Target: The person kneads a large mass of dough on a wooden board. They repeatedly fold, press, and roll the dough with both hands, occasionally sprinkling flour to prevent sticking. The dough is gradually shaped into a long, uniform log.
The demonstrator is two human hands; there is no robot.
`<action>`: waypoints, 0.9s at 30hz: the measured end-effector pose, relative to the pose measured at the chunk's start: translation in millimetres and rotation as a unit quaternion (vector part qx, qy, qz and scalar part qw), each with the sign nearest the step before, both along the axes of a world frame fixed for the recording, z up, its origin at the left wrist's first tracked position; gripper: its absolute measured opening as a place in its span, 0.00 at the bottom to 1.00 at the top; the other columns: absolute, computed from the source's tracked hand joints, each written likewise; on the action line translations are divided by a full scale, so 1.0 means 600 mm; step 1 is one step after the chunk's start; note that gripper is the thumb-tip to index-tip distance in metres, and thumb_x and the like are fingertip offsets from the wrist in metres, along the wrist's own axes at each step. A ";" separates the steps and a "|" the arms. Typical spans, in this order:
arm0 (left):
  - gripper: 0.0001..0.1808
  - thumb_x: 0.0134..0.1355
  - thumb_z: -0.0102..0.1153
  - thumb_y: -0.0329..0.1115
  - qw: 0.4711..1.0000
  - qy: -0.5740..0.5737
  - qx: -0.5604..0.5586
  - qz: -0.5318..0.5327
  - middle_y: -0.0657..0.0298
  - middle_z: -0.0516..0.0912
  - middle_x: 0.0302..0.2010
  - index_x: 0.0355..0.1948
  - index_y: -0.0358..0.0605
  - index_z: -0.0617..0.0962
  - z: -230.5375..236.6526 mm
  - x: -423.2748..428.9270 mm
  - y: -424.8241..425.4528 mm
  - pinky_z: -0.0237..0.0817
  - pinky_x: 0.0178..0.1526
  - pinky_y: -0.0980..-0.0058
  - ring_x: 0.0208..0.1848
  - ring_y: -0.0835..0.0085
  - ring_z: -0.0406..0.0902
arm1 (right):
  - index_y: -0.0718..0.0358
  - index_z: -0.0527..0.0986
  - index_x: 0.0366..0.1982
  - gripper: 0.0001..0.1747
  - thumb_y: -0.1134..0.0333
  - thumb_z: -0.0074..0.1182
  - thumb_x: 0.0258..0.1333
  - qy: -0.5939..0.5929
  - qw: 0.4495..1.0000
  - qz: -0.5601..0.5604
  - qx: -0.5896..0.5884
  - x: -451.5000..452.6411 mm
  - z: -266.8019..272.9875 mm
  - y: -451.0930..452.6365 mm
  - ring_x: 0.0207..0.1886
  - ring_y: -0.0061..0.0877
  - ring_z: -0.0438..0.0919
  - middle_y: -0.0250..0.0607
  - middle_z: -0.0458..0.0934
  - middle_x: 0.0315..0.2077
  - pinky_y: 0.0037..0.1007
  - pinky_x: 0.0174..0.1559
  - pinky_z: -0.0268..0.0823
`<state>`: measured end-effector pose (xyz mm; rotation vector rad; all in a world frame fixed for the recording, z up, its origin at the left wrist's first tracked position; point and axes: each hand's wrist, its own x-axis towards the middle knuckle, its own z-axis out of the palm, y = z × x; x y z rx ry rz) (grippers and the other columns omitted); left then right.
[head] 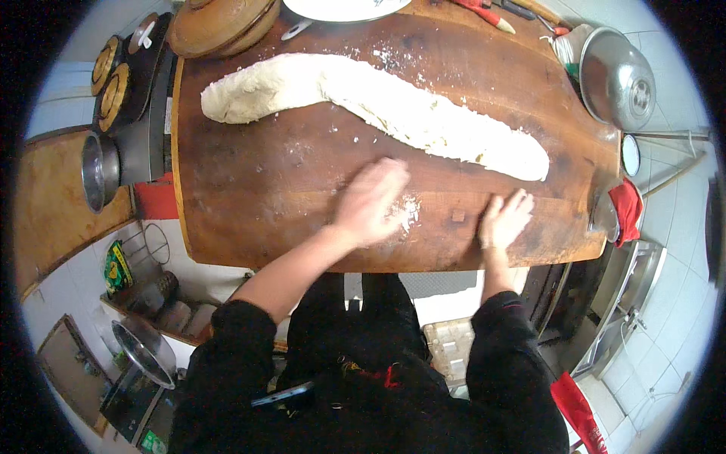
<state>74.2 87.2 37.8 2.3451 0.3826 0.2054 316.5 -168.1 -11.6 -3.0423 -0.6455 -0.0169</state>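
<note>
A long, thick roll of pale dough point(408, 108) lies bent across the wooden work board point(255, 187), its surface rough and floury. My left hand point(371, 198), blurred, is low over the board on the near side of the dough. Small white dough crumbs and flour point(409, 213) lie just to the right of that hand, beside its thumb. Further right, my right hand point(506, 218) is at the board near its front edge, fingers slightly spread and nothing seen in them. Neither hand touches the dough roll.
A brown lidded pot point(224, 25) and a white basin point(349, 8) stand along the far edge. Red-handled tools point(488, 14) lie at the far right. A large metal bowl point(615, 79) leans by the right corner, with a red cloth point(625, 213) lower down. Left is a metal pot point(101, 172).
</note>
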 end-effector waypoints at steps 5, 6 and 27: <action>0.46 0.73 0.52 0.56 0.958 0.137 0.192 0.162 0.44 0.56 0.83 0.80 0.33 0.59 -0.067 -0.062 0.133 0.34 0.86 0.52 0.86 0.49 0.46 | 0.73 0.57 0.76 0.49 0.50 0.59 0.65 0.077 0.966 0.230 0.088 -0.180 0.027 0.202 0.81 0.59 0.49 0.69 0.52 0.77 0.56 0.82 0.40; 0.46 0.73 0.51 0.57 0.956 0.141 0.213 0.142 0.45 0.55 0.83 0.80 0.34 0.59 -0.066 -0.048 0.136 0.33 0.86 0.53 0.86 0.50 0.46 | 0.73 0.59 0.75 0.47 0.51 0.59 0.65 0.083 0.954 0.255 0.135 -0.188 0.030 0.231 0.80 0.59 0.53 0.68 0.55 0.76 0.56 0.81 0.42; 0.59 0.52 0.79 0.50 0.905 0.156 0.347 0.190 0.52 0.66 0.78 0.81 0.49 0.60 0.042 -0.130 0.437 0.45 0.82 0.49 0.82 0.54 0.57 | 0.63 0.63 0.76 0.50 0.54 0.72 0.57 0.033 0.904 0.395 0.163 -0.041 0.134 0.372 0.77 0.54 0.62 0.59 0.66 0.73 0.52 0.78 0.53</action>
